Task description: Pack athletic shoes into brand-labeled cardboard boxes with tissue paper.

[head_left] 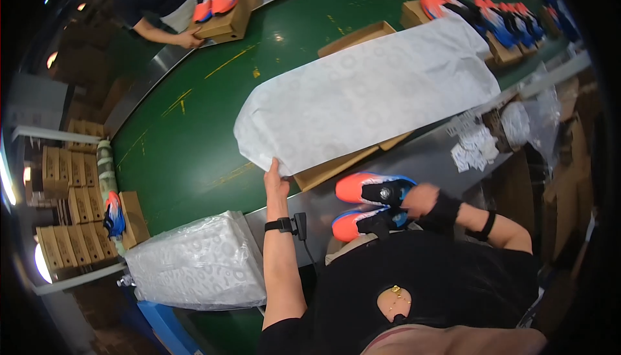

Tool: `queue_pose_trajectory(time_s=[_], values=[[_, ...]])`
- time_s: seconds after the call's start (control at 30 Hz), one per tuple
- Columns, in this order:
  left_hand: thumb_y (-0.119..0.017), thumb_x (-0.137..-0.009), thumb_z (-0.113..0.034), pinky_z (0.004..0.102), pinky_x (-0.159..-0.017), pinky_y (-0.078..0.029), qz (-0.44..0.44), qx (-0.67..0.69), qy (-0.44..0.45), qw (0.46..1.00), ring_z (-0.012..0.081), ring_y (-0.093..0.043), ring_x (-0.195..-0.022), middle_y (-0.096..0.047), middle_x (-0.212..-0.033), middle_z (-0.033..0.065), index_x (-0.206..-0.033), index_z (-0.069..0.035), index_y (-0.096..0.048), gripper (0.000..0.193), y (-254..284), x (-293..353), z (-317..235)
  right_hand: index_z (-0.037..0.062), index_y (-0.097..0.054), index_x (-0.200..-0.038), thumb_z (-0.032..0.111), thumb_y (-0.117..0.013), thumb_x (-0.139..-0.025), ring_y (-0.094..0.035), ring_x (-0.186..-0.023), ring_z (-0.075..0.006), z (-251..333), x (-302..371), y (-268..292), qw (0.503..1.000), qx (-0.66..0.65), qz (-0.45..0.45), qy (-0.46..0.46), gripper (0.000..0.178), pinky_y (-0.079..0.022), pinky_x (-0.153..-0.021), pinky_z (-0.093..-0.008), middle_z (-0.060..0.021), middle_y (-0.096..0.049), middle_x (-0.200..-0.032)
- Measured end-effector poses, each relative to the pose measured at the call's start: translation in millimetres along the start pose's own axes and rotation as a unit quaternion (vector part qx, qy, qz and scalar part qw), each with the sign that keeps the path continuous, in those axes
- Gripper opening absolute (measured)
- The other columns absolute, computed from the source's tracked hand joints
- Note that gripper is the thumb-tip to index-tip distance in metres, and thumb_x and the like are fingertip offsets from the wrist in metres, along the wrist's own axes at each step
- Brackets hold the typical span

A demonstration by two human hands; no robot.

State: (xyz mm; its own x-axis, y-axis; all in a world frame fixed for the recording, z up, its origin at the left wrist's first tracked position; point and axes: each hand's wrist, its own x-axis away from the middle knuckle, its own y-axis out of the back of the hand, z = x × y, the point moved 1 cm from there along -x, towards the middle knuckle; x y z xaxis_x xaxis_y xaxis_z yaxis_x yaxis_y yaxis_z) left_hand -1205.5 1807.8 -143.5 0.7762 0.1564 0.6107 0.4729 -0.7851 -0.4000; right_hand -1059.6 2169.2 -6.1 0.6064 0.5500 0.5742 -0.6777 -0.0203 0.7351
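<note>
Along the near edge of the worktop point(200, 129): left hand point(277, 182) on white paper point(362, 99), right hand point(422, 200) at orange-and-black shoes point(370, 193).
Left grip pinches the paper's near-left corner; its long axis runs left to far right, partly covering cardboard point(326, 171). Shoes lie just near of it, toes left, heels by the right hand, the closer one; right grip blurred, can't tell if closed.

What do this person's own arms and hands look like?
The left hand and right hand are ungloved. The left forearm wears a black strap, boxy black device and dark cable; the right forearm, a black wrist cuff and narrow black band. Sleeves are short, black.
</note>
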Motion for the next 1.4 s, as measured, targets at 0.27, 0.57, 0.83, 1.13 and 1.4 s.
queue_pose_trajectory(time_s=[0.27,0.57,0.83,1.13,1.4], values=[[-0.048,-0.085,-0.016,0.0444,-0.075,-0.046,-0.071,0.010,-0.079,0.994,0.0260,-0.052,-0.094,-0.049,-0.108,0.0099,-0.118,-0.003,-0.038,0.036,27,46,-7,0.0207,-0.051,-0.044,0.018,-0.056,-0.062,-0.046,-0.054,-0.0106,45,-10,-66,0.936,0.202,-0.274,0.096,0.019,-0.027,-0.086,-0.0558,0.0061,-0.041,-0.043],[-0.049,-0.084,-0.015,0.0299,-0.075,-0.042,-0.113,-0.276,-0.388,0.872,0.0209,-0.053,-0.085,-0.055,-0.096,0.0151,-0.104,0.007,-0.046,0.030,22,97,-60,-0.0004,-0.054,-0.101,0.022,-0.052,-0.079,-0.055,-0.082,-0.0121,30,-79,95,0.834,-0.484,-0.262,0.035,0.031,-0.045,-0.073,-0.0302,-0.0087,-0.060,-0.087],[-0.059,-0.076,-0.021,0.0373,-0.087,-0.035,0.132,-0.562,-0.557,0.597,0.0319,-0.047,-0.102,-0.048,-0.110,0.0223,-0.106,0.005,-0.046,0.042,-102,135,-39,0.0005,-0.053,-0.080,0.031,-0.057,-0.068,-0.053,-0.076,-0.0324,37,-250,34,0.917,-0.329,-0.225,0.034,0.033,-0.042,-0.070,-0.0372,-0.0213,-0.054,-0.080],[-0.058,-0.072,-0.044,0.0558,-0.096,-0.015,0.233,-0.818,-0.297,0.434,0.0345,-0.022,-0.123,-0.033,-0.128,0.0210,-0.123,-0.002,-0.037,0.070,-106,13,4,0.0115,-0.046,-0.112,0.028,-0.069,-0.055,-0.049,-0.092,-0.0294,23,-44,25,0.963,0.140,-0.226,0.043,0.064,-0.037,-0.079,-0.0425,-0.0149,-0.049,-0.106],[-0.071,-0.059,-0.039,0.0366,-0.087,-0.036,0.501,-0.652,-0.252,0.511,0.0326,-0.044,-0.104,-0.045,-0.113,0.0207,-0.108,0.002,-0.046,0.069,-145,146,-48,0.0101,-0.045,-0.111,0.021,-0.064,-0.055,-0.054,-0.083,-0.0263,44,-53,92,0.950,-0.043,-0.256,0.173,0.060,-0.039,-0.071,-0.0375,-0.0130,-0.054,-0.097]])
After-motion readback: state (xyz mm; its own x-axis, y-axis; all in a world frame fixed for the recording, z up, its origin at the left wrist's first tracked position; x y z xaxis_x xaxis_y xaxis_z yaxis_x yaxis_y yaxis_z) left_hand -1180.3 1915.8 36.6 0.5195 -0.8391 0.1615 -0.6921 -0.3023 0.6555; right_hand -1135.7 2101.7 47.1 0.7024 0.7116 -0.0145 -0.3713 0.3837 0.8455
